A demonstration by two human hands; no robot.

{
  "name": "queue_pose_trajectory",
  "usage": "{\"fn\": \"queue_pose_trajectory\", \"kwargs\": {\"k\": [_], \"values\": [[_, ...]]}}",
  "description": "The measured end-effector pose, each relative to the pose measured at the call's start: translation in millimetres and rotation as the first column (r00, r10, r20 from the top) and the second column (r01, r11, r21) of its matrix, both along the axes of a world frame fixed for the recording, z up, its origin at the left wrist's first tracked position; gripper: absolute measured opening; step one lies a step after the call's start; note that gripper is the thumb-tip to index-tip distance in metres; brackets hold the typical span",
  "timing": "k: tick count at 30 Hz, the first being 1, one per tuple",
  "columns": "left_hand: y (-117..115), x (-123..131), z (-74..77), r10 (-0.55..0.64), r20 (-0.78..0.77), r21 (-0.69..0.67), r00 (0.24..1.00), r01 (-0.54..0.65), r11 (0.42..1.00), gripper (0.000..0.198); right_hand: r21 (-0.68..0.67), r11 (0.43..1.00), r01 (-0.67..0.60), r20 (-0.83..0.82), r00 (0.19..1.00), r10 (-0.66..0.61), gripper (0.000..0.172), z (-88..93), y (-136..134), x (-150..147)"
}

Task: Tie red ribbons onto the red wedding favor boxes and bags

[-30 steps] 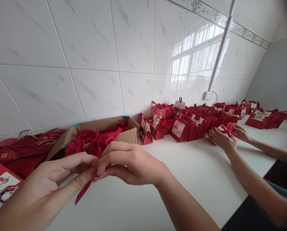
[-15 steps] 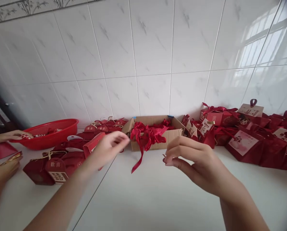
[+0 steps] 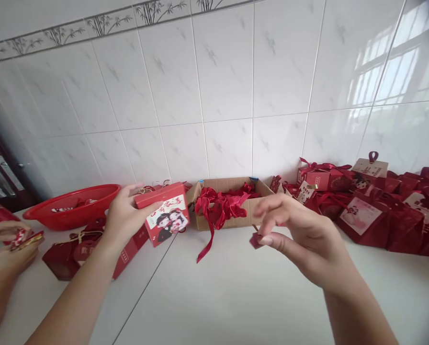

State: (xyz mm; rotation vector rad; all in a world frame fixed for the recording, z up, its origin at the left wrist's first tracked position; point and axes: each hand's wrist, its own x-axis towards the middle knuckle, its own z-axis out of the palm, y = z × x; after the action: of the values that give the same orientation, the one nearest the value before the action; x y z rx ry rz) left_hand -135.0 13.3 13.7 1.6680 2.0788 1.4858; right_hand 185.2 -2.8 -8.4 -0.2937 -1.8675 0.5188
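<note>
In the head view, my left hand (image 3: 124,215) grips a red gift box (image 3: 171,219) with a cartoon couple on its front, thumb across the face. The box is tilted above the table, left of the cardboard box (image 3: 231,221). My right hand (image 3: 304,235) is closed in a pinch on a small dark red piece (image 3: 255,241) with a thin stem; its exact kind is unclear. Tangled red ribbons (image 3: 221,206) fill the cardboard box, and one ribbon end hangs over its front.
Finished-looking red gift boxes (image 3: 368,218) crowd the right side. More red boxes (image 3: 62,258) and a red plastic basket (image 3: 52,218) stand at left. At the far left, another person's hands (image 3: 15,258) hold small wrapped items. A tiled wall (image 3: 229,143) borders the table (image 3: 207,297).
My left hand has moved left and taken hold of the red gift box, lifting it. My right hand stays pinched, with more of the small piece showing. The other person's hands have come together.
</note>
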Motion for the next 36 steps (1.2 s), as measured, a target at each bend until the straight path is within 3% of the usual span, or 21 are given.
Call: {"fn": "queue_pose_trajectory", "kwargs": {"k": [3, 6, 8, 10, 12, 14, 18, 27, 36], "values": [[-9.4, 51.9, 11.4, -0.255, 0.131, 0.156, 0.958, 0.234, 0.960, 0.073, -0.099, 0.995, 0.023, -0.080, 0.996, -0.031, 0.008, -5.8, 7.6, -12.8], [-11.9, 102.0, 9.0, -0.498, 0.223, 0.247, 0.838, 0.445, 0.861, 0.075, -0.195, 0.979, 0.062, -0.143, 0.985, -0.091, 0.006, -10.8, 18.1, -21.8], [-10.8, 126.8, 3.3, -0.598, 0.268, 0.334, 0.755, 0.510, 0.793, 0.071, -0.229, 0.972, 0.048, -0.174, 0.981, -0.090, 0.006, -12.1, 22.7, -23.8], [-7.8, 141.8, -2.4, -0.642, 0.270, 0.420, 0.718, 0.512, 0.749, 0.053, -0.246, 0.968, 0.050, -0.195, 0.976, -0.100, 0.006, -11.7, 23.5, -23.6], [-4.1, 148.2, -6.7, -0.637, 0.241, 0.457, 0.732, 0.493, 0.740, 0.030, -0.240, 0.967, 0.087, -0.216, 0.966, -0.141, 0.007, -10.6, 21.2, -22.6], [-1.7, 149.3, -9.5, -0.609, 0.191, 0.463, 0.770, 0.476, 0.748, 0.020, -0.220, 0.968, 0.123, -0.228, 0.958, -0.174, 0.007, -9.6, 18.3, -21.4], [-3.2, 149.2, -11.2, -0.599, 0.113, 0.459, 0.793, 0.493, 0.739, 0.015, -0.215, 0.963, 0.164, -0.251, 0.943, -0.217, 0.006, -9.4, 17.6, -20.2], [-4.2, 145.6, -14.0, -0.700, 0.011, 0.407, 0.714, 0.637, 0.655, 0.013, -0.306, 0.943, 0.131, -0.285, 0.932, -0.222, 0.008, -9.5, 18.1, -25.5], [-6.3, 147.7, -17.6, -0.677, -0.127, 0.433, 0.725, 0.655, 0.619, 0.007, -0.180, 0.943, 0.278, -0.409, 0.851, -0.329, 0.008, -12.3, 16.0, -31.1]]}}
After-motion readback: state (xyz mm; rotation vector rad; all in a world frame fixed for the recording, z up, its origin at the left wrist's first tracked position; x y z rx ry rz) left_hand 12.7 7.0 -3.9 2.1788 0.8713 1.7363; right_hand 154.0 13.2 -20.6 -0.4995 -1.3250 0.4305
